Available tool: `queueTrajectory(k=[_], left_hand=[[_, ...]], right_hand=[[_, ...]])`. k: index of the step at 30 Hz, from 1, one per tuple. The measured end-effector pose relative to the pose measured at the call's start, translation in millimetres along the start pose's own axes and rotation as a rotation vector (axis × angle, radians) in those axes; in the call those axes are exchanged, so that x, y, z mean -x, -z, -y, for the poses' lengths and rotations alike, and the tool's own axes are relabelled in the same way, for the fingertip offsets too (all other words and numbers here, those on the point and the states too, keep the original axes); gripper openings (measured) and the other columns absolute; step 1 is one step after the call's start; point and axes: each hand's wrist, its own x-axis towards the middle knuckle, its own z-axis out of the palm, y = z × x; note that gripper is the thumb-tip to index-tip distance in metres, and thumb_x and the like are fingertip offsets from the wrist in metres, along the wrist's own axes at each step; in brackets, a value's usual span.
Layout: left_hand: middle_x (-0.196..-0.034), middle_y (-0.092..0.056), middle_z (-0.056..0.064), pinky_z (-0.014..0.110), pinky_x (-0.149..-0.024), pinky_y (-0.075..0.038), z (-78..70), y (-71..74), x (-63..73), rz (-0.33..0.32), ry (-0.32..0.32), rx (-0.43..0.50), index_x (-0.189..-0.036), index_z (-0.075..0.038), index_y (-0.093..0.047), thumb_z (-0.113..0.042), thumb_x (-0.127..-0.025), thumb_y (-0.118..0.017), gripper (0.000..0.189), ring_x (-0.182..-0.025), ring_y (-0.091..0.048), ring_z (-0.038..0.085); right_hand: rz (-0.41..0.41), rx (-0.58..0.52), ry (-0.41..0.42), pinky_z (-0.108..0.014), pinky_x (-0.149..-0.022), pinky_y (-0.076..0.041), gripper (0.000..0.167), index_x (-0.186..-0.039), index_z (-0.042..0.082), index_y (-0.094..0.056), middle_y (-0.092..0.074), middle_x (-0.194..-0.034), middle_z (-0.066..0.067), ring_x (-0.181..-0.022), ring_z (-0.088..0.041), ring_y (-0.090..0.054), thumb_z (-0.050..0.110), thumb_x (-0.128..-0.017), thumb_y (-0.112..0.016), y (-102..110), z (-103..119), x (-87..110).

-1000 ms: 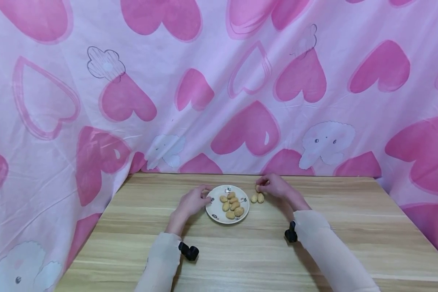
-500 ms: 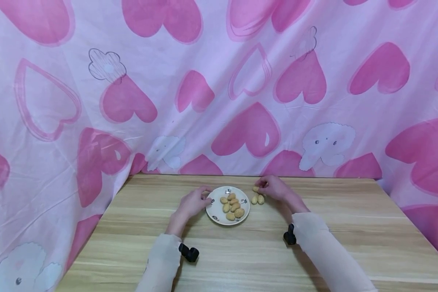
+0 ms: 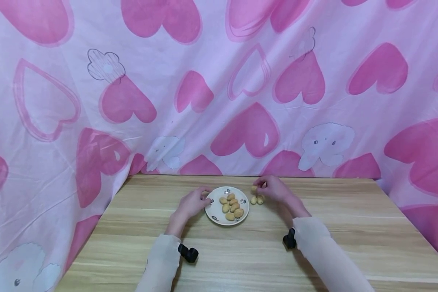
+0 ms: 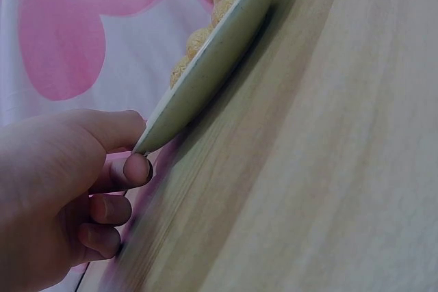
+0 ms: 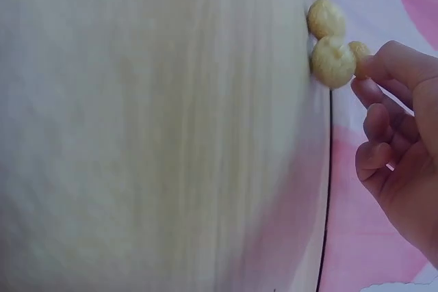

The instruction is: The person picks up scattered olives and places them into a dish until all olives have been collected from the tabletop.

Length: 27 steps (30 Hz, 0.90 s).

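My left hand (image 3: 193, 201) pinches the left rim of a round white plate (image 3: 213, 211) with small printed figures. In the left wrist view, the thumb of the left hand (image 4: 68, 182) lies over the plate's edge (image 4: 205, 80), with a finger underneath. Several tan, oval, rough-skinned nut-like pieces (image 3: 235, 207) lie on the plate. To its right, my right hand (image 3: 275, 189) pinches another such nut (image 3: 254, 188) between thumb and fingertip. Two more nuts (image 5: 333, 61) sit side by side on the table just in front of that hand.
The wooden table (image 3: 233, 259) ends at the back against a pink curtain (image 3: 219, 101) printed with hearts. A small black camera sits on each wrist, the left camera (image 3: 188, 253) and the right camera (image 3: 289, 239).
My right hand and the nut it pinches have shifted slightly left, toward the plate. The left hand and the plate have stayed in place.
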Motion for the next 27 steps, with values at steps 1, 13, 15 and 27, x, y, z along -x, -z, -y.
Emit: queueTrajectory(k=[1,13,15,27], left_hand=[[-0.088,-0.069,-0.003,0.038,-0.077,-0.047,0.2,0.2,0.2,-0.002,0.001,-0.002,-0.13,-0.022,-0.061,-0.03,-0.091,-0.065,0.041,-0.075,-0.058,0.012],[-0.101,-0.072,0.0,0.044,-0.086,-0.048,1.4,-0.4,-0.4,-0.001,0.021,-0.004,-0.129,-0.024,-0.062,-0.031,-0.091,-0.065,0.039,-0.088,-0.062,0.013],[-0.101,-0.072,0.001,0.046,-0.087,-0.048,0.8,0.1,0.3,0.001,0.02,-0.001,-0.13,-0.024,-0.062,-0.031,-0.092,-0.065,0.039,-0.089,-0.063,0.015],[-0.095,-0.071,0.001,0.042,-0.079,-0.047,0.0,0.2,0.9,0.003,0.015,0.002,-0.13,-0.023,-0.062,-0.03,-0.091,-0.066,0.04,-0.082,-0.062,0.016]], right_hand=[[-0.001,-0.001,0.004,-0.031,-0.073,-0.05,0.021,-0.107,0.009,-0.073,-0.066,-0.093,-0.003,-0.085,-0.017,-0.06,0.018,-0.088,-0.072,0,3,1.4],[-0.004,-0.005,0.175,-0.023,-0.062,-0.048,0.022,-0.106,0.008,-0.075,-0.069,-0.088,0.002,-0.071,-0.012,-0.058,0.014,-0.085,-0.072,-14,32,6.8],[0.002,0.006,0.211,-0.022,-0.061,-0.047,0.022,-0.106,0.008,-0.075,-0.069,-0.088,0.002,-0.071,-0.01,-0.057,0.013,-0.085,-0.071,-16,39,7.5],[0.058,0.068,0.276,-0.021,-0.067,-0.048,0.019,-0.104,0.012,-0.076,-0.067,-0.088,0.007,-0.078,-0.012,-0.059,0.013,-0.085,-0.073,-32,78,17.6]])
